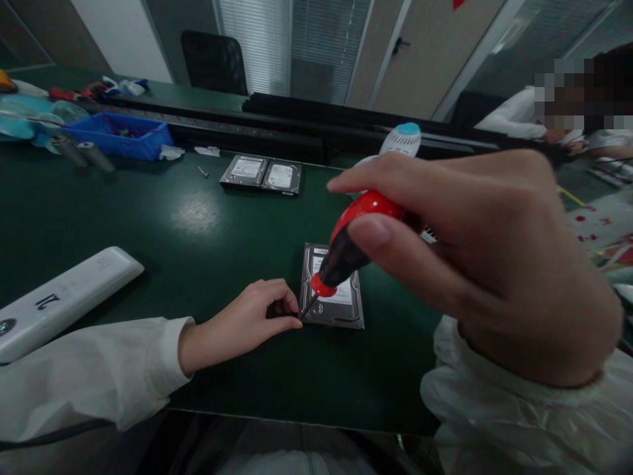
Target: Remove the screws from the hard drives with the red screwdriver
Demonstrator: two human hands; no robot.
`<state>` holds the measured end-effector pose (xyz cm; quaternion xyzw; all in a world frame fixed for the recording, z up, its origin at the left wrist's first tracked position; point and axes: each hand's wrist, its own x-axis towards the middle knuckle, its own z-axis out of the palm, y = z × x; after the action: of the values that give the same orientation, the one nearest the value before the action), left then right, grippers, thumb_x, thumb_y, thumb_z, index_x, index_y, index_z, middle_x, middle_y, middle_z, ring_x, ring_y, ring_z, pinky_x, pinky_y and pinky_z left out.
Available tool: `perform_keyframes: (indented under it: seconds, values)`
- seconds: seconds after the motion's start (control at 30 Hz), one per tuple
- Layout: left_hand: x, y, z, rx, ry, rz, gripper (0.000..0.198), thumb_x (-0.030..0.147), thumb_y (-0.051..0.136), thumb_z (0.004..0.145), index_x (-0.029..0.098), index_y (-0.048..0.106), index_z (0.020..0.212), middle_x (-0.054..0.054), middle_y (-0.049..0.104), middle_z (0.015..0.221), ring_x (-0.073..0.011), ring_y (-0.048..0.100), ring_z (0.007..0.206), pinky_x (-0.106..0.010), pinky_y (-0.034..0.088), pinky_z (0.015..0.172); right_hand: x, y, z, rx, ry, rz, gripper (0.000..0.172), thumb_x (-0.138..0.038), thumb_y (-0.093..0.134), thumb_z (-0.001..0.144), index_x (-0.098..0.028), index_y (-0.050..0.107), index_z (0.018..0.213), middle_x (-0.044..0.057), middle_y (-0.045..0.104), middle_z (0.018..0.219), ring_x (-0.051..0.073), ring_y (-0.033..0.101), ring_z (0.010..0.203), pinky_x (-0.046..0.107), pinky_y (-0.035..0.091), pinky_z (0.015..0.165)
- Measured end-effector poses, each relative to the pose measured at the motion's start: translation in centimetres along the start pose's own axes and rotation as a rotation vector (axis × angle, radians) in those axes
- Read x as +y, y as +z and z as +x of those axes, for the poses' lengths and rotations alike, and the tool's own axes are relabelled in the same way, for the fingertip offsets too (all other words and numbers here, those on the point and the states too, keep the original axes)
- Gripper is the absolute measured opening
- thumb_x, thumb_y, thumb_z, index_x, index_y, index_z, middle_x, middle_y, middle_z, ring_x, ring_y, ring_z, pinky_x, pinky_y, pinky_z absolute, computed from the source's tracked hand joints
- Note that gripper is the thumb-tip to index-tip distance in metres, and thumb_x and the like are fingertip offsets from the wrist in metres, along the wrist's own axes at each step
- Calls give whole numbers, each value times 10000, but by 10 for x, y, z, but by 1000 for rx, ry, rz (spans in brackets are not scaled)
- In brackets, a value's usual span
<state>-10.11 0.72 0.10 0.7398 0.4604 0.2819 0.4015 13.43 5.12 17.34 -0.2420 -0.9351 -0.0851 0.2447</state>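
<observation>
A hard drive (341,303) lies flat on the dark green table (198,231) in front of me. My right hand (484,264), raised close to the camera, grips a red and black screwdriver (346,247) whose thin tip points down at the drive's near left corner. My left hand (242,323) rests on the table with fingers curled against the drive's left edge, thumb and forefinger pinched near the screwdriver tip. Whether anything is in that pinch is too small to see.
Two more hard drives (261,175) lie side by side farther back. A white device (64,297) marked 21 sits at the left. A blue bin (119,135) and tools stand at the far left. A white bottle (401,140) is behind my right hand. Another person (568,112) sits far right.
</observation>
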Motion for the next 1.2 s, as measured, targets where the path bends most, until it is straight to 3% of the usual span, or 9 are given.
perform_keyframes:
  seconds: [0.1, 0.2, 0.33, 0.5, 0.7, 0.8, 0.87, 1.03, 1.2]
  values:
    - [-1, 0, 0, -5, 3, 3, 117, 282, 751, 940, 202, 678, 896, 1, 665, 921, -173, 605, 833, -313, 470, 765, -1, -2, -1, -19, -30, 101, 267, -273, 391, 1096, -252, 646, 1176, 9, 722, 993, 163, 693, 902, 360, 496, 749]
    - [-2, 0, 0, -5, 8, 13, 108, 275, 753, 944, 204, 682, 902, 2, 669, 927, -173, 609, 838, -312, 464, 767, 2, 1, -1, 63, 16, 24, 210, -352, 489, 1089, -235, 656, 1140, -20, 666, 800, 118, 618, 711, 337, 456, 683]
    - [-2, 0, -1, -3, 22, 53, 101, 244, 765, 937, 207, 681, 895, 12, 672, 922, -172, 613, 847, -314, 457, 785, 8, 6, 4, 48, -27, -22, 447, -510, 384, 1100, -208, 671, 937, -24, 500, 599, 108, 420, 517, 375, 323, 583]
    - [-2, 1, -2, -4, 29, 87, 105, 249, 762, 946, 209, 681, 892, 18, 676, 909, -172, 614, 837, -316, 449, 783, 9, 7, 8, -95, -123, 171, 376, -261, 372, 1081, -66, 575, 1330, 54, 696, 1041, 131, 630, 794, 323, 488, 760]
    - [-1, 2, -1, -5, 54, 94, 91, 245, 754, 951, 215, 680, 908, 22, 692, 928, -180, 630, 866, -328, 453, 823, 4, 12, 6, 93, -50, 47, 401, -565, 516, 1046, -200, 678, 1082, -9, 700, 782, 113, 643, 646, 295, 516, 664]
    - [-2, 2, -2, 1, 50, 99, 113, 274, 753, 956, 215, 679, 894, 20, 693, 912, -181, 634, 846, -329, 458, 814, 2, 11, 5, 1, -119, 156, 389, -384, 398, 1103, -214, 595, 1391, 50, 748, 1312, 170, 750, 1070, 306, 576, 858]
    - [-3, 2, -3, 4, 46, 106, 121, 295, 750, 960, 217, 684, 895, 17, 700, 913, -184, 640, 842, -331, 464, 808, -1, 11, 5, -6, -121, 212, 412, -277, 396, 1093, -215, 532, 1477, 36, 672, 1468, 162, 739, 1131, 300, 582, 917]
    - [-4, 2, -3, -6, 32, 112, 118, 338, 722, 978, 226, 705, 946, -3, 727, 967, -207, 672, 880, -353, 497, 838, -7, 12, 3, 129, 23, 111, 375, -564, 566, 1022, -244, 707, 1157, -17, 767, 900, 111, 685, 703, 284, 566, 709]
    - [-1, 1, -3, 0, 45, 134, 179, 389, 703, 989, 221, 721, 930, -30, 748, 1010, -236, 688, 937, -381, 527, 894, -5, 11, 4, 46, -61, 241, 378, -380, 436, 1086, -271, 573, 1422, 2, 729, 1336, 128, 725, 917, 288, 573, 812]
